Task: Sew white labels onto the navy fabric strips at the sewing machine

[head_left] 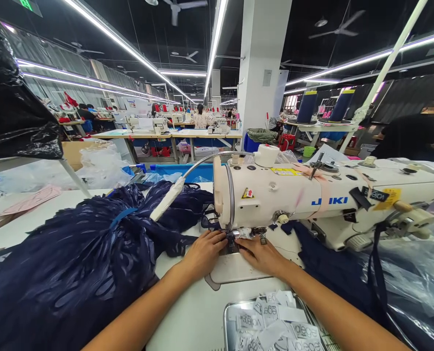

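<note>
A white sewing machine [275, 190] stands before me, its needle area low at its left end. Under the presser foot [231, 235] lies a small dark label [233, 244] with faint light marks. My left hand [205, 251] lies palm down just left of it, fingers stretched flat toward the foot. From the right, my right hand [261, 254] rests on the machine bed [246, 273], its fingertips at the label's edge. Whatever lies under the fingertips is mostly hidden. Close to my left wrist is a large tied bundle of navy straps [74, 243].
A metal tray [227, 324] of white printed labels [275, 321] sits near me, beside my right forearm. Navy fabric [330, 258] and clear plastic [414, 273] lie at the right. A flexible lamp [169, 195] arches over the bundle. Thread cones [306, 107] stand behind; a person [414, 131] is at right.
</note>
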`<move>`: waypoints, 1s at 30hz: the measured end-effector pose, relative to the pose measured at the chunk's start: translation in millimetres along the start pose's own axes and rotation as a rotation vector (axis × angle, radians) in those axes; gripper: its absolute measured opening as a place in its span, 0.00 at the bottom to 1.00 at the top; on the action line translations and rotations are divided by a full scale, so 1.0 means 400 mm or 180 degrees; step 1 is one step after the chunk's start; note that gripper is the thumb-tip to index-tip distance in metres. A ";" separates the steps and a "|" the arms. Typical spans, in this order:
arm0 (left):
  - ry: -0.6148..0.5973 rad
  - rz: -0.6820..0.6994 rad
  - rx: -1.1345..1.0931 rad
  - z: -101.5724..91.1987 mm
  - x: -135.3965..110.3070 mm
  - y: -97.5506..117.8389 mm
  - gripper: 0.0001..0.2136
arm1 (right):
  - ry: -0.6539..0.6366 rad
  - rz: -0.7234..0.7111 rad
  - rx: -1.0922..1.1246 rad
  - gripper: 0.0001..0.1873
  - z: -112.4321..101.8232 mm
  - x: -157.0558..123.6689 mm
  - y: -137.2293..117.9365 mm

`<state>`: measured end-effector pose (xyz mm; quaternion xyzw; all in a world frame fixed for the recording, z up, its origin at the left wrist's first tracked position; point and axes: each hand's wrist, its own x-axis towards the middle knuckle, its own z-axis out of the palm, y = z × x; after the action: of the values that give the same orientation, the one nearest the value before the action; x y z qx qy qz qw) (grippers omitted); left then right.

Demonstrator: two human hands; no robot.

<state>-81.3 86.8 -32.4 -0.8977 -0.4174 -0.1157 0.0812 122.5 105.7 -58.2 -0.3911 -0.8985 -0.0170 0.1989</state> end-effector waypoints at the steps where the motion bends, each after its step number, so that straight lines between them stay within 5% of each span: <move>1: 0.0033 -0.0105 0.0155 -0.003 0.002 0.009 0.12 | -0.0023 0.0090 -0.0075 0.17 0.000 0.003 -0.002; 9: 0.0011 -0.1070 0.1020 -0.008 0.002 0.056 0.11 | -0.0472 0.0245 -0.0765 0.17 -0.044 0.008 -0.048; 14: -0.0065 -0.0747 0.0669 -0.012 0.026 0.030 0.09 | -0.0565 -0.0379 -0.0569 0.08 -0.080 -0.022 -0.053; 19: -0.0240 -0.0646 0.0560 -0.008 0.041 0.019 0.10 | -0.0402 -0.0924 -0.0673 0.08 -0.065 -0.034 -0.027; 30: -0.0137 -0.0586 0.0533 -0.003 0.037 0.018 0.10 | -0.0346 -0.0916 -0.0755 0.08 -0.052 -0.032 -0.043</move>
<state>-66.8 92.8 -27.7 -0.8479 -0.5078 -0.0682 0.1359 125.2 81.1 -41.7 -0.2796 -0.9462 -0.1298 0.0981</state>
